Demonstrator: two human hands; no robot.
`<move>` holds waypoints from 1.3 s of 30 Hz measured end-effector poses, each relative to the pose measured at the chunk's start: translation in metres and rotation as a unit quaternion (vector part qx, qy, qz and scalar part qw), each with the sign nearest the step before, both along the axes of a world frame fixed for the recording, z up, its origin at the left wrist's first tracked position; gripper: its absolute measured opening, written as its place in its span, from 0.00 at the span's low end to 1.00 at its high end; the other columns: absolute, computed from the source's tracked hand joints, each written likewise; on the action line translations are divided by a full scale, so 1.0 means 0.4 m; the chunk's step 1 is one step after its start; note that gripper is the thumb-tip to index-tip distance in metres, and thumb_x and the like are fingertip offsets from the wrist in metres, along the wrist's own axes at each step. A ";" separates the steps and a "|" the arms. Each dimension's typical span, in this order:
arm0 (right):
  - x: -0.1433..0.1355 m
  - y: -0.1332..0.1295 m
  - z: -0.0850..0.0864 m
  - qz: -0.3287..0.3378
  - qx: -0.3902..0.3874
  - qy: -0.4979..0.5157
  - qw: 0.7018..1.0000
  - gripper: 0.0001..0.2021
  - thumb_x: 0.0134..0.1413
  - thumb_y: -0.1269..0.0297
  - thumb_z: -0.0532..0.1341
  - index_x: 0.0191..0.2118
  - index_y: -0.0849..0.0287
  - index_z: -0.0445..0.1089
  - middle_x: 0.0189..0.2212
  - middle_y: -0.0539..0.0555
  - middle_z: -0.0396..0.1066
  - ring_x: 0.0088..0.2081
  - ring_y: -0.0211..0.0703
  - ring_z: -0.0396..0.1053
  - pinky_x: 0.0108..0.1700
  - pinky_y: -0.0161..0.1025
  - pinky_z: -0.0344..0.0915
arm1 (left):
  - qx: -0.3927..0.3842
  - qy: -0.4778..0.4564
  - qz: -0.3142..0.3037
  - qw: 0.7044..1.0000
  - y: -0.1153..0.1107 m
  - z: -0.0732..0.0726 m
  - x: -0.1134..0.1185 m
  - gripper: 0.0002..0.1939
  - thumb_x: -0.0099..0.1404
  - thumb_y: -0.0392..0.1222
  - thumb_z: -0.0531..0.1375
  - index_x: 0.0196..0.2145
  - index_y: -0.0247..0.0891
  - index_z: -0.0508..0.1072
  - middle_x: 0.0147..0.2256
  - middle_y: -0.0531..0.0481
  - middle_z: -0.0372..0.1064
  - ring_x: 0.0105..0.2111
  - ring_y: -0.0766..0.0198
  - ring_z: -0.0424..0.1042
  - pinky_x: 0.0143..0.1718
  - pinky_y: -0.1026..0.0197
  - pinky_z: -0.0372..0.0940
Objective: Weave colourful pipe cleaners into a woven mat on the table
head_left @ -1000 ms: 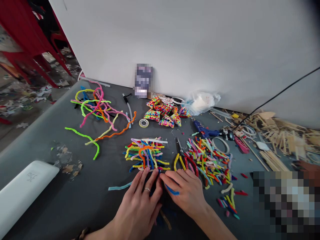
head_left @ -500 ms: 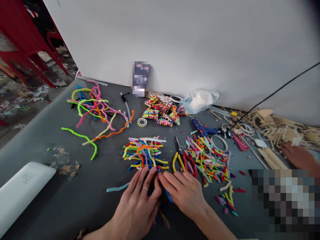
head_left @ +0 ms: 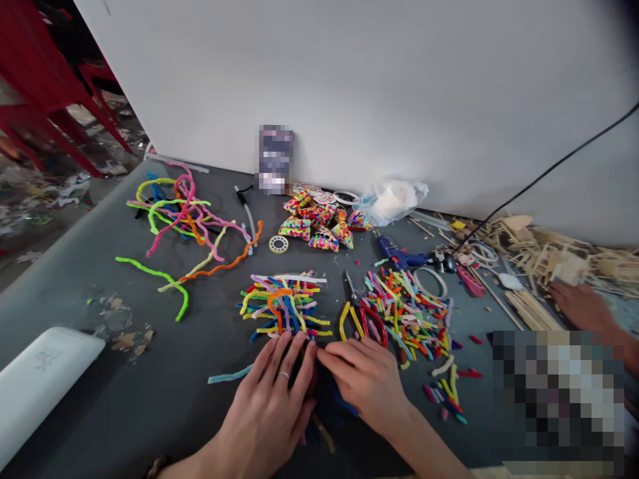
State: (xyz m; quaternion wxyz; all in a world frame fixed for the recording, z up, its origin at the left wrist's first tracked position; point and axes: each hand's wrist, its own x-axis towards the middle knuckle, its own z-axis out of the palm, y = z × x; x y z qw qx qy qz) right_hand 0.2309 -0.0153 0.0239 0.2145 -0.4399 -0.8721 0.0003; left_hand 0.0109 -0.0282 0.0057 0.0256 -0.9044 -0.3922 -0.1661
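A woven mat of colourful pipe cleaners (head_left: pixel 284 306) lies flat on the dark table in front of me. My left hand (head_left: pixel 274 399), with a ring on one finger, has its fingertips on the mat's near edge and its thumb tucked below. Beside it my right hand (head_left: pixel 367 382) is closed, fingertips pressed together near the left fingers; what they pinch is hidden. A dark blue piece (head_left: pixel 344 399) shows under the right hand. From beside the left hand a light blue pipe cleaner (head_left: pixel 227 376) sticks out. Scissors (head_left: pixel 357 309) with red and yellow handles lie just beyond my right hand.
Cut pipe-cleaner pieces (head_left: pixel 409 313) are heaped on the right, near a blue glue gun (head_left: pixel 399 256). Long pipe cleaners (head_left: pixel 184 206) tangle at back left. Small multicoloured woven pieces (head_left: pixel 322 223) sit behind the mat. Another person's hand (head_left: pixel 582 306) rests by wooden sticks (head_left: pixel 536 309).
The whole view has shifted slightly, so things on the table appear a little further left. Both my hands stay at the mat's near edge, with the right fingertips drawn closer together.
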 end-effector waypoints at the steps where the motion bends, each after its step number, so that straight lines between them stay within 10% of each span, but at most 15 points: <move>1: 0.002 0.002 -0.001 -0.018 -0.019 0.035 0.999 0.13 0.69 0.73 0.56 0.48 0.55 0.77 0.37 0.50 0.78 0.34 0.39 0.72 0.40 0.41 0.61 | 0.001 0.000 0.002 1.000 -0.001 -0.002 0.000 0.33 0.74 0.54 0.54 0.69 0.34 0.59 0.67 0.40 0.60 0.66 0.49 0.61 0.69 0.50 0.46; 18: -0.049 0.039 -0.005 -0.144 0.079 0.064 0.984 0.07 0.64 0.65 0.65 0.33 0.54 0.79 0.29 0.49 0.78 0.30 0.39 0.76 0.40 0.37 0.66 | 0.031 -0.002 -0.008 0.999 -0.013 -0.013 0.003 0.30 0.74 0.50 0.56 0.67 0.32 0.63 0.67 0.39 0.59 0.67 0.44 0.58 0.71 0.43 0.44; 39: -0.060 0.039 -0.021 -0.206 -0.072 0.175 0.960 0.06 0.59 0.62 0.63 0.33 0.53 0.77 0.30 0.48 0.78 0.22 0.37 0.69 0.28 0.35 0.65 | 0.010 -0.024 -0.019 0.999 0.004 0.007 0.001 0.25 0.74 0.46 0.55 0.65 0.35 0.66 0.67 0.43 0.59 0.68 0.48 0.57 0.68 0.48 0.50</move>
